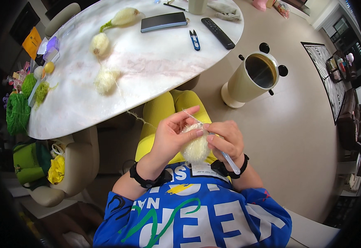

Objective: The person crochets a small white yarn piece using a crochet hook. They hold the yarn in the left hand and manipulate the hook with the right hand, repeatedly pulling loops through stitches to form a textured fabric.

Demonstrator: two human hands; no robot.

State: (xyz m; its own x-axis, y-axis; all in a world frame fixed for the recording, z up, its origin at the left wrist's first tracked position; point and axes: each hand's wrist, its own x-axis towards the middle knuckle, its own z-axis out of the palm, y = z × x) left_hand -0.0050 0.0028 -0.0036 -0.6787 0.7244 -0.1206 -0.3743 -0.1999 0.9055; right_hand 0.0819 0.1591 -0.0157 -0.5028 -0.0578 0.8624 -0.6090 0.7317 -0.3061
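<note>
Above my lap, my left hand [176,130] pinches a fuzzy cream crocheted piece [196,148] between thumb and fingers. A strand of yarn runs over its raised index finger. My right hand [228,138] grips a crochet hook [230,161] with a pale translucent handle; the tip meets the top edge of the piece, partly hidden by my fingers. From my left hand the cream yarn [138,117] trails over the table edge towards a fluffy cream yarn ball [106,81] on the marbled table [155,66].
On the table lie two cream onion-shaped pieces [124,16] [100,45], a smartphone [164,22], blue thread snips [194,40] and a remote control [217,33]. Green yarn [17,113] sits at the left edge. A cream bin [250,79] stands on the floor at right; a chair [82,161] holds a green bag [28,162].
</note>
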